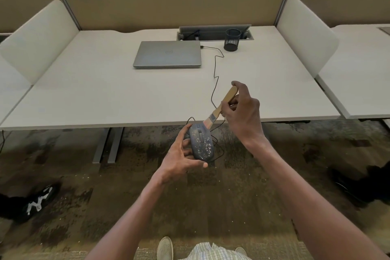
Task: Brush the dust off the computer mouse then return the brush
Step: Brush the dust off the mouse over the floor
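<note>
While held: one mouse [201,143], one brush [219,108].

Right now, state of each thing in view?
Mouse: held off the desk, speckled with dust.
Brush: bristles on the mouse's front end.
Left hand: grips the mouse.
Right hand: grips the brush handle.
Laptop: closed, cable plugged in.
Pen cup: upright.

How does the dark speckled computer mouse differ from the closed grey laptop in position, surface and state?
The dark speckled computer mouse is held by the left hand in front of the desk edge, above the floor; the closed grey laptop lies flat on the pale desk. The mouse is covered with pale specks; the laptop lid looks clean. The brush in the right hand meets the mouse; nothing touches the laptop's lid. A thin black cable runs from the laptop's right side towards the mouse.
</note>
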`<state>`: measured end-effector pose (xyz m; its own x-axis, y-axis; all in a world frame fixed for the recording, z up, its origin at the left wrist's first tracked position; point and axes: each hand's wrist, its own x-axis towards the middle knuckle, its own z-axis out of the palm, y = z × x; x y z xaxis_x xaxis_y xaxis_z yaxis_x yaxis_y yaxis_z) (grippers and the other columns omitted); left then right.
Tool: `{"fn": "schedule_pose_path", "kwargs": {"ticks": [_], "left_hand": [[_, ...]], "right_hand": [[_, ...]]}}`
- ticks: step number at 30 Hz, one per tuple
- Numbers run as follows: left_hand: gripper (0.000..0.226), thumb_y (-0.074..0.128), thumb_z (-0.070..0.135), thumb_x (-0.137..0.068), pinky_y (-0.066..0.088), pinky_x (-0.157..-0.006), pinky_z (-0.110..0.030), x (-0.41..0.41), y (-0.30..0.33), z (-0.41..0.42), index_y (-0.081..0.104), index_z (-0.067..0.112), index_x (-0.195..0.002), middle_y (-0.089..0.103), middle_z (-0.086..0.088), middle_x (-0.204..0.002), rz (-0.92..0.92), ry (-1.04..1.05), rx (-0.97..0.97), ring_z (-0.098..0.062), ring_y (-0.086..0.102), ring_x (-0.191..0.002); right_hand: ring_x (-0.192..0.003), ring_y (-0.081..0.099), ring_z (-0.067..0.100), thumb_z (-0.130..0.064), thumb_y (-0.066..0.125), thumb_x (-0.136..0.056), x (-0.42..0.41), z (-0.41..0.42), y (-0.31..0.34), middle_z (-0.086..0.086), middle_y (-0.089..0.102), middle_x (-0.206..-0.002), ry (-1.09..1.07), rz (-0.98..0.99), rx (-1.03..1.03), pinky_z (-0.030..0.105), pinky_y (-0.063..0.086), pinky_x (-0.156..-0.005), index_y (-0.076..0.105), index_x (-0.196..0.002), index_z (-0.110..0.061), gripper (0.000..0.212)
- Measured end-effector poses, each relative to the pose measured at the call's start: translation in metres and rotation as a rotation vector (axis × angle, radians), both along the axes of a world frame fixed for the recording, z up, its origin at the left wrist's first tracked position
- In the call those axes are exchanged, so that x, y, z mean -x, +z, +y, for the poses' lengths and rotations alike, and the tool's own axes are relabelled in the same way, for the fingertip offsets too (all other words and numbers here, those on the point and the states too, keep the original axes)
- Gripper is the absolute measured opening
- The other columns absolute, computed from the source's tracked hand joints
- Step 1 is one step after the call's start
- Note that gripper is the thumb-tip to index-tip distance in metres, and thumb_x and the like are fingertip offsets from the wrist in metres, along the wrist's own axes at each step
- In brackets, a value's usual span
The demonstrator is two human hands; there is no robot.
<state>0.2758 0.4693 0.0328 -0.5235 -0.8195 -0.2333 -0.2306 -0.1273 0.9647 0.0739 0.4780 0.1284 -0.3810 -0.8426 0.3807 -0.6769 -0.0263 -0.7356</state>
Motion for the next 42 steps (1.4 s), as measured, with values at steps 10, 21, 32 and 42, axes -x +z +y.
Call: {"fn": "schedule_pose_path", "kwargs": {"ticks": [10, 21, 32, 42], "left_hand": [[0.134, 0.096, 0.015, -0.053, 0.05, -0.106, -0.052, 0.004, 0.001, -0.001, 0.017, 0.04, -0.157, 0.052, -0.011, -0.148, -0.013, -0.005, 0.007, -0.024, 0.061, -0.127], [0.13, 0.096, 0.005, -0.06, 0.055, -0.101, -0.041, 0.014, -0.001, -0.005, 0.018, 0.041, -0.157, 0.051, -0.013, -0.15, 0.012, -0.011, 0.035, -0.022, 0.064, -0.123], [0.131, 0.095, 0.002, -0.062, 0.058, -0.095, -0.031, 0.02, 0.0, -0.006, 0.015, 0.043, -0.157, 0.051, -0.014, -0.149, 0.041, -0.004, 0.044, -0.02, 0.065, -0.12], [0.13, 0.095, 0.004, -0.062, 0.055, -0.101, -0.037, 0.021, -0.001, -0.006, 0.014, 0.043, -0.156, 0.05, -0.015, -0.15, 0.022, 0.002, 0.057, -0.023, 0.063, -0.123]], "right_hand": [[-0.075, 0.071, 0.015, -0.009, 0.07, -0.093, 0.001, 0.0, -0.004, 0.011, 0.075, -0.094, 0.0, 0.031, -0.025, -0.002, 0.047, -0.066, 0.043, -0.145, -0.006, 0.058], [-0.074, 0.068, 0.01, -0.01, 0.071, -0.092, -0.002, 0.006, -0.004, 0.012, 0.075, -0.095, -0.015, -0.003, -0.019, -0.004, 0.046, -0.062, 0.044, -0.144, -0.005, 0.059], [-0.068, 0.065, 0.007, -0.01, 0.072, -0.091, -0.003, 0.012, 0.001, 0.002, 0.069, -0.086, 0.022, 0.02, -0.002, -0.004, 0.045, -0.061, 0.046, -0.142, -0.005, 0.057], [-0.071, 0.067, 0.01, -0.01, 0.072, -0.092, -0.001, 0.015, 0.005, -0.002, 0.065, -0.085, 0.012, 0.064, 0.005, 0.006, 0.055, -0.067, 0.044, -0.142, -0.006, 0.058]]}}
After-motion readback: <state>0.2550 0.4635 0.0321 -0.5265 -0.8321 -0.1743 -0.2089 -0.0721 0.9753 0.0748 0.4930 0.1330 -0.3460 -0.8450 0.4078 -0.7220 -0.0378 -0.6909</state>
